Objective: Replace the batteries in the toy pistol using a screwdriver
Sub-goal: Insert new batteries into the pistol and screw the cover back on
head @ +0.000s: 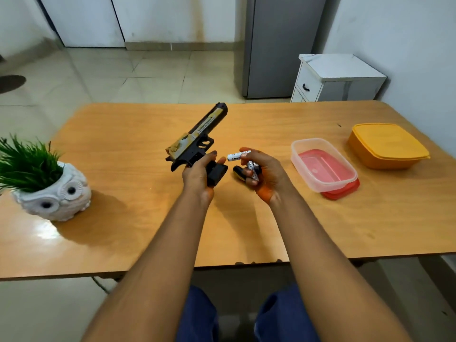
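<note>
A black and gold toy pistol (197, 139) is held above the wooden table (138, 230), barrel pointing away and up to the right. My left hand (199, 174) grips its black handle from below. My right hand (264, 174) pinches a white battery (235, 156) between thumb and forefinger, its end pointing toward the pistol's grip, a small gap between them. The same hand also holds a second battery (253, 170) and a small black piece (238, 172) in its curled fingers. No screwdriver is in view.
A clear plastic box (323, 166) stands on its red lid to the right, with an orange lidded box (387, 146) behind it. A white owl planter (53, 191) with green grass sits at the left. A white cabinet (338, 77) stands beyond the table.
</note>
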